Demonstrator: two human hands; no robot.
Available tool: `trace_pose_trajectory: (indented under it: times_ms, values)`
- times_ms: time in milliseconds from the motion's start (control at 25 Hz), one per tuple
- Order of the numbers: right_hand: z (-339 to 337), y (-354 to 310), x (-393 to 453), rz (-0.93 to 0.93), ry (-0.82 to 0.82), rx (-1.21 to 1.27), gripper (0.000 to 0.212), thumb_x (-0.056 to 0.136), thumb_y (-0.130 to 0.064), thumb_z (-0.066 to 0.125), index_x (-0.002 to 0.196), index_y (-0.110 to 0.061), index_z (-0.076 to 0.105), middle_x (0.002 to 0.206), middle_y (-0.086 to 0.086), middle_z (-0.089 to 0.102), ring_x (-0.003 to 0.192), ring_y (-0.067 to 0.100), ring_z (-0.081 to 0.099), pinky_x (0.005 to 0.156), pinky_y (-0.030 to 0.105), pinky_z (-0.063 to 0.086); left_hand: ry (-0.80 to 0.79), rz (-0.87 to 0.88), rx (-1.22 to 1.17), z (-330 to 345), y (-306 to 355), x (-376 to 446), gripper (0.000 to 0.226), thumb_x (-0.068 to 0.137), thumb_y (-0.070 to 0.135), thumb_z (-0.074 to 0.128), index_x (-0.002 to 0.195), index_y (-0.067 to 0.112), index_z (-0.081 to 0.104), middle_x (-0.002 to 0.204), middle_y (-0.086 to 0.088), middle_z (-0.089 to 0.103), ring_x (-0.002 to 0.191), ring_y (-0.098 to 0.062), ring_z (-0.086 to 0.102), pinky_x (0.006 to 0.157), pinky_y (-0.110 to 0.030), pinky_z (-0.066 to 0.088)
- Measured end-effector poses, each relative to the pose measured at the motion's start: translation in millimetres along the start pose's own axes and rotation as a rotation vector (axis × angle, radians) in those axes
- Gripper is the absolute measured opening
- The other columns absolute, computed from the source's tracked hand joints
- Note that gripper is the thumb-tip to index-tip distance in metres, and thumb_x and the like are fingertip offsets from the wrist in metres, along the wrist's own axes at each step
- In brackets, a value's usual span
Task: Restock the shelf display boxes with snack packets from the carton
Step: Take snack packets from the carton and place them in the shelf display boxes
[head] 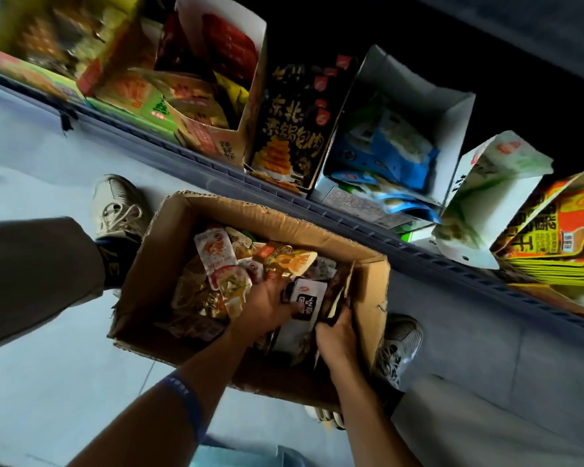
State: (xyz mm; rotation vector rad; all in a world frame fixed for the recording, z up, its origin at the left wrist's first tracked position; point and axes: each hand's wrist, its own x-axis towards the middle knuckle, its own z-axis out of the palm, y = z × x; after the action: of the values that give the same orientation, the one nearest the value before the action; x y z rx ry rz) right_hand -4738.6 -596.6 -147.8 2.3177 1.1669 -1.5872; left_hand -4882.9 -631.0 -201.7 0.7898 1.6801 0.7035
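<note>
Carton [169,264] w/ mixed snack packets [216,257]; both hands inside.

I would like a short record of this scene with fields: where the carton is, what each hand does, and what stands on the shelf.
carton: open cardboard carton on the floor between the person's shoes, holding mixed snack packets
left hand: left hand reaches into the carton, fingers on a black and white packet
right hand: right hand grips dark packets at the carton's right side
shelf: display boxes in a row, partly filled
white box: holds blue packets
</note>
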Motion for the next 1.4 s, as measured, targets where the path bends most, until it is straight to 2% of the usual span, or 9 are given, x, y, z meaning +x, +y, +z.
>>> trace_pose_trajectory:
  times_ms: [200,280,400,600,800,1000,1160,1320,1400]
  values:
    - [-3.4,-13.1,-35.5,-0.285,0.232,-0.054,0.053,0.097,-0.032,0.055,0.147,-0.025,0.041,0.149,0.003,0.046,0.136,0.026,0.043,0.112,0.040,0.034,-0.028,-0.051,-0.373,-65.3,55.0,-37.0,0.021,0.085,0.002,0.072,0.100,0.016,0.068,0.090,0.002,0.078,0.087,-0.015,0.074,0.070,-0.024,0.059]
    - [-6.4,-29.0,-56.7,-0.490,0.293,-0.125,0.053,0.090,-0.062,0.048,0.133,-0.032,0.052,0.131,-0.007,0.054,0.125,0.020,0.050,0.108,0.042,0.040,-0.016,-0.045,-0.453,-76.5,75.9,-50.8,0.018,0.087,0.002,0.070,0.101,0.012,0.068,0.092,-0.003,0.078,0.085,-0.019,0.074,0.076,-0.031,0.061]
    - [-2.8,-48.5,-71.6,-0.542,0.078,0.021,0.070,0.061,-0.082,0.068,0.116,-0.042,0.055,0.115,-0.011,0.063,0.107,0.015,0.062,0.096,0.042,0.052,0.019,-0.013,-0.624,-80.8,98.5,-72.5,0.018,0.090,0.003,0.065,0.107,0.007,0.068,0.098,-0.012,0.076,0.083,-0.024,0.073,0.077,-0.037,0.061]
    - [-16.0,-72.6,-104.2,-0.432,-0.082,0.610,0.016,0.083,-0.032,0.078,0.092,-0.026,0.067,0.087,-0.001,0.076,0.072,0.011,0.072,0.063,0.030,0.059,-0.034,0.006,-0.779,-89.5,116.8,-106.2,0.039,0.078,0.009,0.074,0.115,0.012,0.064,0.104,-0.018,0.074,0.089,-0.033,0.072,0.079,-0.046,0.060]
    - [-28.5,-68.6,-103.9,-0.266,0.071,0.843,0.009,0.089,-0.023,0.072,0.097,-0.018,0.074,0.085,0.001,0.071,0.075,0.017,0.066,0.065,0.032,0.054,0.034,0.005,-0.705,-95.4,120.6,-120.6,0.046,0.078,-0.003,0.075,0.120,0.006,0.058,0.111,-0.023,0.070,0.091,-0.036,0.072,0.075,-0.047,0.061]
    - [-39.2,-52.1,-100.9,-0.299,0.258,0.183,0.034,0.093,-0.032,0.066,0.121,-0.013,0.066,0.118,0.007,0.070,0.101,0.024,0.065,0.086,0.030,0.050,0.054,0.073,-0.989,-115.9,137.5,-125.1,0.043,0.089,0.001,0.060,0.131,0.005,0.052,0.123,-0.027,0.064,0.101,-0.041,0.067,0.077,-0.050,0.060]
    - [-27.0,-71.5,-147.1,-0.409,-0.552,0.745,0.046,0.091,-0.044,0.062,0.121,-0.010,0.066,0.112,0.016,0.071,0.095,0.029,0.067,0.079,0.041,0.053,0.046,0.239,-1.172,-108.3,162.3,-131.1,0.052,0.087,0.010,0.065,0.136,-0.001,0.049,0.132,-0.029,0.058,0.118,-0.048,0.058,0.093,-0.059,0.052]
    - [-31.7,-92.4,-170.8,-0.518,-0.507,0.958,0.039,0.084,-0.021,0.072,0.122,-0.014,0.066,0.113,0.016,0.072,0.098,0.033,0.071,0.075,0.042,0.056,0.220,0.311,-0.855,-87.1,188.3,-145.9,0.044,0.073,0.005,0.079,0.114,-0.002,0.063,0.109,-0.029,0.069,0.103,-0.051,0.065,0.093,-0.069,0.047]
    - [-64.9,-101.0,-169.1,-0.624,-0.433,0.991,0.039,0.079,-0.013,0.073,0.117,-0.018,0.067,0.113,0.015,0.072,0.093,0.030,0.072,0.066,0.038,0.058,0.033,0.395,-0.812,-96.6,198.6,-156.4,0.054,0.069,0.023,0.086,0.114,0.003,0.062,0.104,-0.027,0.069,0.104,-0.053,0.063,0.096,-0.068,0.045]
